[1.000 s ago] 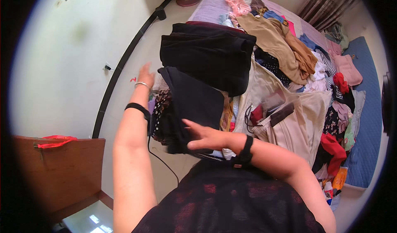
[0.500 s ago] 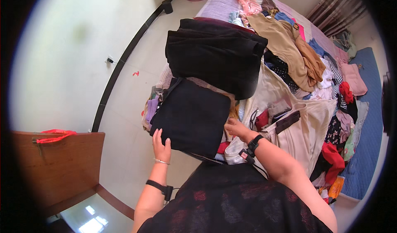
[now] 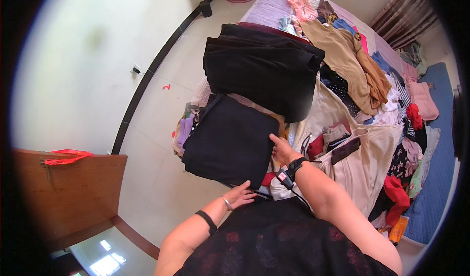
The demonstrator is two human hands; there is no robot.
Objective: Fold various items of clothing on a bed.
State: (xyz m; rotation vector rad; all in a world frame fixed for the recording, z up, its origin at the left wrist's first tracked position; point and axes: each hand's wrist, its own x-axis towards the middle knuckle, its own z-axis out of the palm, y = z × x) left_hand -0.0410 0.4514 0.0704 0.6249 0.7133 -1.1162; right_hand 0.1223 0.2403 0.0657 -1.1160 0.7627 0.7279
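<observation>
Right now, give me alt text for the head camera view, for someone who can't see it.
A person's left hand and right hand press the near edges of a folded black garment on a bed heaped with mixed clothes. A larger folded black pile lies just beyond it.

Pale tiled floor (image 3: 161,104), white wall (image 3: 73,55) (dark skirting), wooden cabinet (image 3: 68,188), curtains (image 3: 404,16).
</observation>
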